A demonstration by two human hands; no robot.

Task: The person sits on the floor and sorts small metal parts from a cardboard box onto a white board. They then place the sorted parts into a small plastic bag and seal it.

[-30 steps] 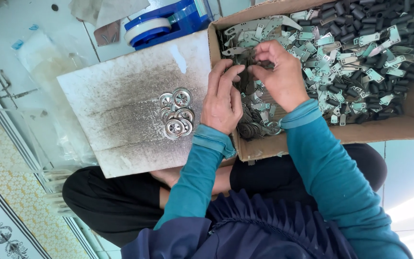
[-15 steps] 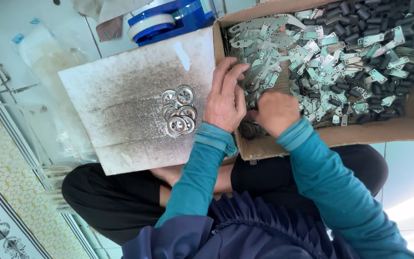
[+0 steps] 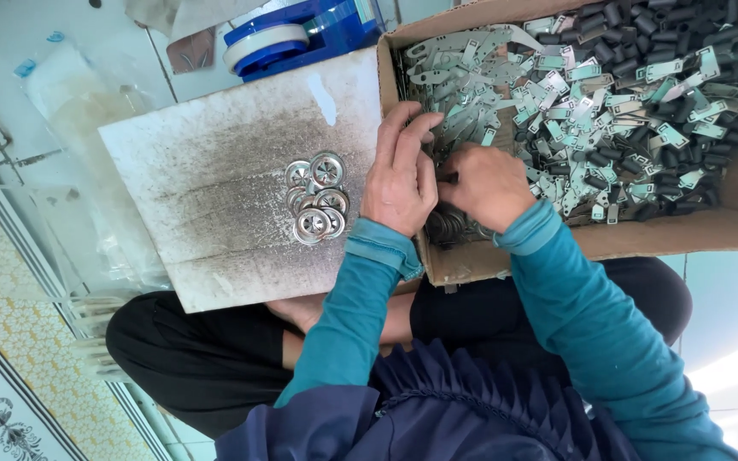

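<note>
Left hand: lies on the near left corner of the cardboard box, fingers stretched far over the box wall and onto the flat metal plates; whether anything is pinched under it cannot be told.
Right hand: curled into a loose fist just right of the left hand, knuckles touching it, fingertips pressed down among the parts; what it grips is hidden.
Ring pile in box: dark round metal pieces in the box's near left corner, directly under both hands.
Flat metal plates: pale green-grey strips heaped across the left and middle of the box.
Dark cylinders: small black pieces filling the far right of the box.
Washers: a small cluster of shiny round discs on the board, left of the left hand.
Board: grey, scuffed, resting on the person's lap beside the box.
Tape dispenser: blue, at the far edge beyond the board.
</note>
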